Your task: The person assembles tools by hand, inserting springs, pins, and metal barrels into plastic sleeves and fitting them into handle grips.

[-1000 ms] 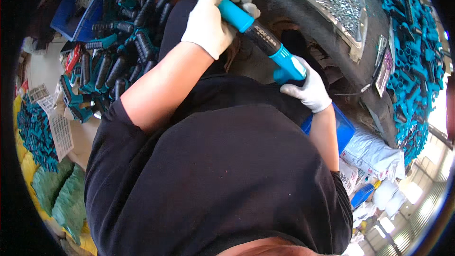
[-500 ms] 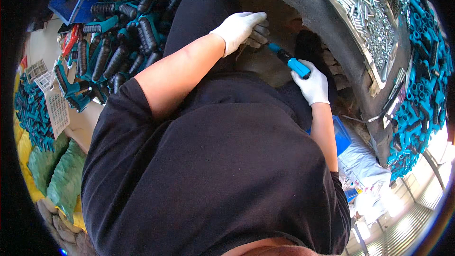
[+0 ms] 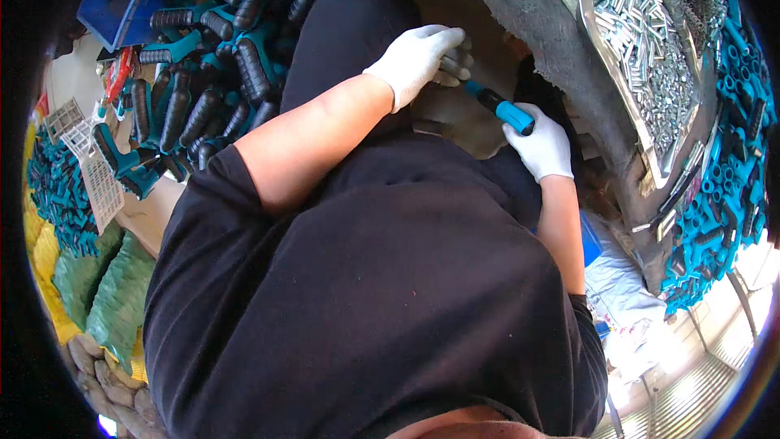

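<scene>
My right hand (image 3: 543, 142), in a white glove, is wrapped round a teal and black tool handle (image 3: 513, 116). The handle slants up and left, its narrower teal end pointing at my other hand. Close to that end, my gloved left hand (image 3: 418, 61) is closed, with thumb and fingers curled together and the fingertips greyish. What it pinches, if anything, is hidden. Both hands are held over the gap between my knees.
At right, a metal tray (image 3: 642, 57) of small silver pins rests on a dark curved surface (image 3: 520, 8), with a heap of teal parts (image 3: 723, 162) beyond. At left lie piled teal-black handles (image 3: 203, 106), a blue bin (image 3: 122, 0) and green sacks (image 3: 114, 301).
The view has shifted slightly, so the tray sits farther right. My left hand is a little farther right, nearer the handle's end. The right hand keeps its hold.
</scene>
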{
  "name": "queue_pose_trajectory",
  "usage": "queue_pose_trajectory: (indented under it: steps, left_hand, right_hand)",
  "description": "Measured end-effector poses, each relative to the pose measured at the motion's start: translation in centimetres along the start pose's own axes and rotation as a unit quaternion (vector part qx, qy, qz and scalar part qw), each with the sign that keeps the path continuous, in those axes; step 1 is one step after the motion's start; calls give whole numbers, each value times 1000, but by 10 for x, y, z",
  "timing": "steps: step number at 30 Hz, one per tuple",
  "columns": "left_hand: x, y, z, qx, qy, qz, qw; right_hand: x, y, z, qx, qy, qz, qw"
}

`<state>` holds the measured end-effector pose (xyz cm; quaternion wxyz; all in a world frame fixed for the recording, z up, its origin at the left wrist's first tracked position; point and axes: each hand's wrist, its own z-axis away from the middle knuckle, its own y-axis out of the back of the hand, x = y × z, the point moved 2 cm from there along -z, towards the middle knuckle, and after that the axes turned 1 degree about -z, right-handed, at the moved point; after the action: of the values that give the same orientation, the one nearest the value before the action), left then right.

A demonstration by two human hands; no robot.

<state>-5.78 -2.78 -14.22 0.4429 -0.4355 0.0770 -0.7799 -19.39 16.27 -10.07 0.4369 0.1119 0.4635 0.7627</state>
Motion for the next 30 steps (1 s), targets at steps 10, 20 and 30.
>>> queue_pose_trajectory:
  steps: [10, 20, 30]
  left_hand:
    - [-4, 5, -4, -35, -112, -182, 976]
    - [-7, -74, -19, -225, -246, -690, 643]
    - [-48, -75, -41, -182, -228, -708, 643]
  right_hand:
    - [-17, 6, -14, -52, -9, 28, 998]
    - [-82, -21, -70, -3, 201, -25, 979]
    - [-73, 7, -46, -15, 275, 42, 960]
